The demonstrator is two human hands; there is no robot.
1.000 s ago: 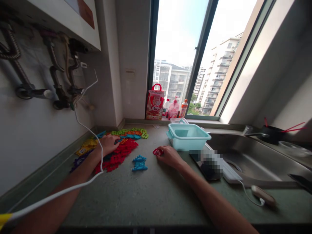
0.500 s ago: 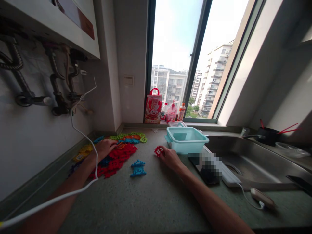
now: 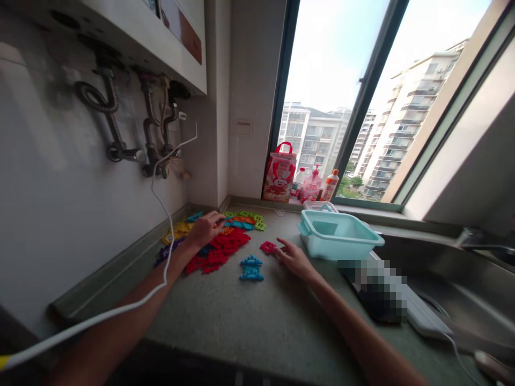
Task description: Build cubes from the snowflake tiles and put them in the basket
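Note:
My left hand (image 3: 206, 230) is over the far side of a pile of interlocking plastic tiles (image 3: 229, 244), its fingers bent together at the orange and blue ones. What lies between those fingertips is hidden. Red tiles fill the near part of the pile, with yellow and purple ones at its left and green ones behind. My right hand (image 3: 295, 260) is open, fingers apart, just right of a single red tile (image 3: 267, 247) lying flat on the counter. Nearer to me stands a small blue assembly of joined tiles (image 3: 251, 268), touched by neither hand.
A pale teal plastic tub (image 3: 341, 236) stands behind my right hand. To its right are a dark phone-like slab (image 3: 362, 289), a white power strip (image 3: 426, 311) and a steel sink (image 3: 475, 284). A white cable (image 3: 161, 287) crosses above my left forearm. Bottles (image 3: 311, 185) line the windowsill.
My right hand has let go of the red tile, which now lies on the counter, and its fingers have spread. My left hand's fingers have bent at the pile. The view has swung left.

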